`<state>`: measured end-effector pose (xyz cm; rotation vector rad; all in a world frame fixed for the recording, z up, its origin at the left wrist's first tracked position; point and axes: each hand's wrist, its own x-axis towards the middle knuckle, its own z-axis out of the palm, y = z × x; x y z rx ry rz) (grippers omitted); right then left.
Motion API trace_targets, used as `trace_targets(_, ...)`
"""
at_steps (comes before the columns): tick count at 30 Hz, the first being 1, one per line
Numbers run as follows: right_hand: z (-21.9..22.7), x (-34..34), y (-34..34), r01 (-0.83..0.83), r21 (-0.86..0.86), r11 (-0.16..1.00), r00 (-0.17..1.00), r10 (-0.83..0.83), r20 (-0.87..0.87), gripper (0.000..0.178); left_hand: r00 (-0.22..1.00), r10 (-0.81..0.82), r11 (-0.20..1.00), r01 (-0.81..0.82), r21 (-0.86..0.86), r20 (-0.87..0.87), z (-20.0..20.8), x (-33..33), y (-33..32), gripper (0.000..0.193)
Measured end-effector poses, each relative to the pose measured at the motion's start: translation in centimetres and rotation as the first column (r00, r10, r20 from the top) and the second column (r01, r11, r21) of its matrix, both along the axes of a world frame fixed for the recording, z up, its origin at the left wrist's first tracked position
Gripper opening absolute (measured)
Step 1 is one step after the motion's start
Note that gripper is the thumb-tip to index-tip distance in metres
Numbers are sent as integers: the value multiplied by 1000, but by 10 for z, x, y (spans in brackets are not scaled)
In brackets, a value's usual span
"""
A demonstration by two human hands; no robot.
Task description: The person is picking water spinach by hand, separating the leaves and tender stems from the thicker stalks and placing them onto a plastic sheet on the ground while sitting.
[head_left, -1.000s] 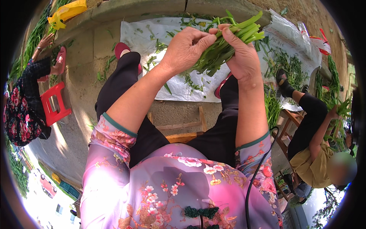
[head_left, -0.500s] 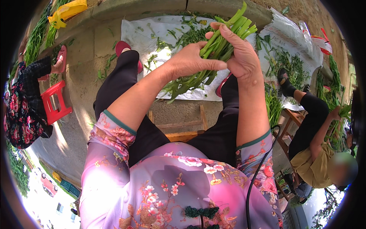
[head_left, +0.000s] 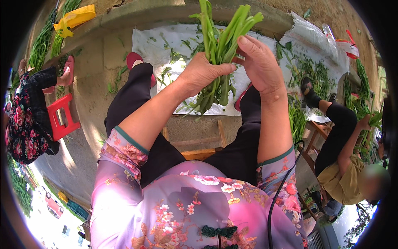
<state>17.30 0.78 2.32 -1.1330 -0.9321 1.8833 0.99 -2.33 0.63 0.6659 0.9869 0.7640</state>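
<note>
A bundle of leafy green vegetable stems (head_left: 224,39) stands nearly upright over the white sheet, cut stem ends up and leaves hanging down. My left hand (head_left: 203,72) is closed round its middle, thumb across the front. At the bundle's right side is my right hand (head_left: 261,62), its thumb and fingers extended and partly apart; the fingertips reach behind or against the stems. Whether they touch is hard to see. Below both hands lies the white sheet (head_left: 145,41), strewn with loose leaves and trimmings.
To the right, a co-worker in a tan top (head_left: 340,178) sits holding greens. At left another person in a floral garment (head_left: 29,124) is beside a red plastic stool (head_left: 62,116). A yellow bag (head_left: 74,18) lies by the kerb. More greens (head_left: 297,116) stand near my right knee.
The bundle has swung from a rightward slant to nearly upright, its stems spreading apart at the top. My right hand has loosened from round the stems and opened beside them.
</note>
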Motion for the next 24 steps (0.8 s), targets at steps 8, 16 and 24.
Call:
trace_targets(8, -3, -20, -9, -94, -44, 995, 995, 92, -42, 46, 958, -280, 959, 282, 12, -65, -5, 1, -3, 32)
trace_targets(16, -9, -14, -3, 175, -96, 980, 946, -195, -258, 22, 797, -500, 839, 543, 37, -339, 20, -33, 26, 73)
trace_targets(24, -8, -13, -1, 123, -237, 964, 981, -154, -116, 28, 818, 270, 902, -30, 430, -509, 8, -51, 39, 23)
